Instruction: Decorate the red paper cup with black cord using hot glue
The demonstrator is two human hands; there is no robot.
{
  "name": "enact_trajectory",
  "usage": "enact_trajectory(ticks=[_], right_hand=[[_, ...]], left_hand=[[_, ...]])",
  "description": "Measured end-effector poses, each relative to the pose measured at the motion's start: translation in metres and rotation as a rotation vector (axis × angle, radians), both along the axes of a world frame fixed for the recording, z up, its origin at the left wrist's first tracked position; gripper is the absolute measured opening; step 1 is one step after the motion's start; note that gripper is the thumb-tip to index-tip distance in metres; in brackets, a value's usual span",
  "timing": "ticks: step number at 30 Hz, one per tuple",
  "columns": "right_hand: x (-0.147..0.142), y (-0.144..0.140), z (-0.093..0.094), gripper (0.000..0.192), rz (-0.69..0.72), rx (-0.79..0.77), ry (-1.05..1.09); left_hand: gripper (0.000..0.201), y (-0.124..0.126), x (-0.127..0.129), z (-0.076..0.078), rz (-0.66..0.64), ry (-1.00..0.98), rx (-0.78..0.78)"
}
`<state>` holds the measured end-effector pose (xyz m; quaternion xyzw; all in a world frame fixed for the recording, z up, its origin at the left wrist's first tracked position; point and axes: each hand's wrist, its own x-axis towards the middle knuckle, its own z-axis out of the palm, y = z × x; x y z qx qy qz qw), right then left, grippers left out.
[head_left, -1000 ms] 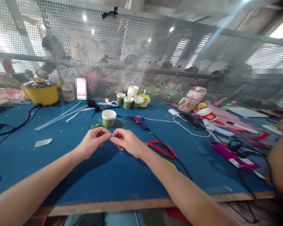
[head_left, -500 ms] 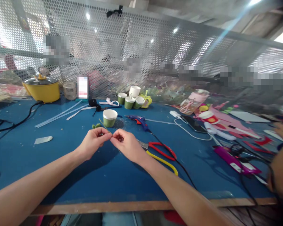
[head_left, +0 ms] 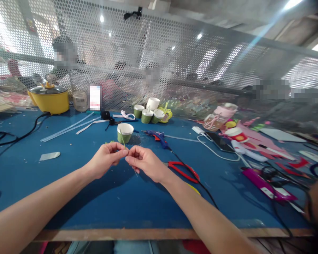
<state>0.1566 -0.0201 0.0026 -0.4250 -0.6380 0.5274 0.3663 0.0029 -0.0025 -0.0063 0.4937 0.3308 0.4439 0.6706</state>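
My left hand (head_left: 110, 158) pinches a thin green strand (head_left: 123, 139), closed with thumb against fingers. One end of the strand rises in front of a small green cup (head_left: 124, 137) with a white rim. Close against it, fingertips nearly meeting, my right hand (head_left: 145, 162) is also closed on the strand, and a fine tail shows below its fingers. A bit of green material (head_left: 110, 142) peeks out behind my left hand, mostly hidden. Under my right forearm lie scissors with red and yellow handles (head_left: 184, 171); their blades are largely covered.
A blue glue gun (head_left: 159, 138) lies beyond my right hand, its cord running toward the front edge. More green cups (head_left: 147, 116) stand at the back. A yellow pot (head_left: 49, 102) is back left. Cables, a phone (head_left: 219, 141) and a purple box (head_left: 267, 185) lie right, near another person's arm.
The strand's upper end has swung from leaning left to nearly upright before the cup. My right hand has shifted slightly, covering more of the scissors. The view has moved a little.
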Motion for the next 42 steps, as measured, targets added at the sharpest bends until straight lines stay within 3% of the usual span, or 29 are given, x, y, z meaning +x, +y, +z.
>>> enact_trajectory(ticks=[9, 11, 16, 19, 26, 34, 42], right_hand=[[-0.005, -0.005, 0.003, 0.011, -0.180, 0.298, -0.330], [-0.003, -0.005, 0.004, 0.011, -0.129, 0.264, -0.319], [0.004, -0.002, 0.006, 0.017, 0.144, -0.058, -0.031], [0.003, -0.002, 0.004, 0.017, 0.101, -0.047, 0.000], [-0.005, -0.007, 0.003, 0.010, -0.132, 0.244, -0.300], [0.001, -0.001, 0.003, 0.018, 0.080, -0.151, 0.092], [-0.005, -0.006, 0.004, 0.011, -0.076, 0.034, -0.107]], left_hand=[[0.022, 0.003, -0.001, -0.007, 0.063, 0.156, 0.078], [0.021, 0.003, -0.002, -0.006, 0.045, 0.156, 0.091], [0.021, 0.002, -0.005, 0.003, -0.077, 0.085, 0.103], [0.021, 0.002, -0.005, 0.005, -0.040, 0.114, 0.091], [0.022, 0.003, -0.002, -0.001, 0.067, 0.187, 0.058], [0.021, 0.001, -0.004, 0.006, -0.021, 0.050, 0.019], [0.020, 0.002, -0.002, 0.001, 0.046, 0.113, 0.040]])
